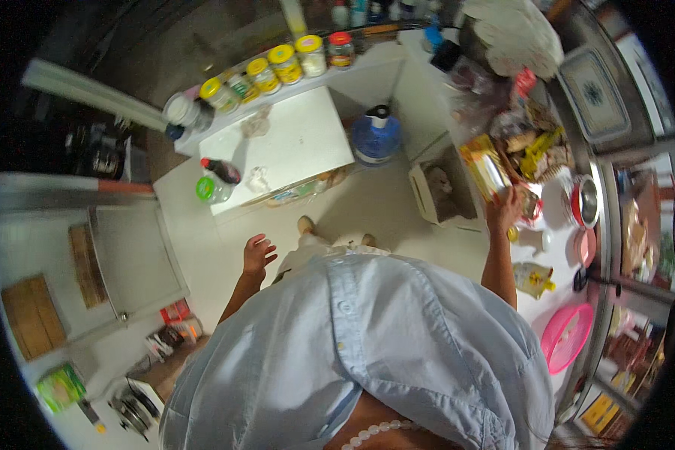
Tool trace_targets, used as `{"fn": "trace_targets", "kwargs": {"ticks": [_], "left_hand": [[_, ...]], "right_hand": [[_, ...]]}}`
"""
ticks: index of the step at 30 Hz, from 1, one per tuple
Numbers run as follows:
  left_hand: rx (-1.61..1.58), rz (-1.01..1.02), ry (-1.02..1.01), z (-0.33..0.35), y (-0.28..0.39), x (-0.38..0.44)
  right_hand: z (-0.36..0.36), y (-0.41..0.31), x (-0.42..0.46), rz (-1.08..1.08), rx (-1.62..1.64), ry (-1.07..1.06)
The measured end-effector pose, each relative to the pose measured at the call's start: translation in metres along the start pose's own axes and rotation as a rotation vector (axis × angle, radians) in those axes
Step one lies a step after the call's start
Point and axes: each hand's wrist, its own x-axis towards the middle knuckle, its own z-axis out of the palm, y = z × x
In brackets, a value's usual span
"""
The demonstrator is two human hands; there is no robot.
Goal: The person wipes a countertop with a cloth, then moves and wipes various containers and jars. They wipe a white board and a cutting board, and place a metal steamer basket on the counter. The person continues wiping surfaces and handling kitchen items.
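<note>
My right hand [503,209] is over the counter at the right, at the near end of a yellow box [485,164]. Beside its fingers lies a small clear packet with red edges [531,203]. Whether the fingers grip either one cannot be made out. A wicker basket [557,169] heaped with wrapped food packets sits just beyond the box. Closer to me lie a small white bottle with a yellow cap [531,239] and a spouted pouch [533,279]. My left hand [257,256] hangs above the floor, holding nothing, with its fingers apart.
Ahead stands a white cabinet [292,146] with a dark red-capped bottle [222,170] and a green-lidded jar [212,190] on top. Yellow-lidded jars [281,63] line the ledge behind. A blue water jug [376,138] and an open bin [422,194] stand on the floor. A pink basket [565,337] is at right.
</note>
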Motion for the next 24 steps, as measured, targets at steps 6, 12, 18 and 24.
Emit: {"fn": "trace_targets", "kwargs": {"ticks": [6,12,18,24], "left_hand": [[0.003,0.003,0.036,-0.028,0.008,0.027],[-0.010,0.066,-0.023,-0.048,0.042,0.091],[0.015,0.108,0.181,-0.060,0.049,0.147],[0.177,0.325,0.675,-0.115,-0.013,0.216]], "right_hand": [[-0.020,-0.031,-0.005,0.064,-0.061,0.034],[-0.045,-0.121,-0.039,-0.276,0.394,-0.009],[-0.001,-0.298,-0.112,-0.287,0.827,-0.632],[-0.015,-0.540,-0.137,-0.758,0.734,-0.960]]}}
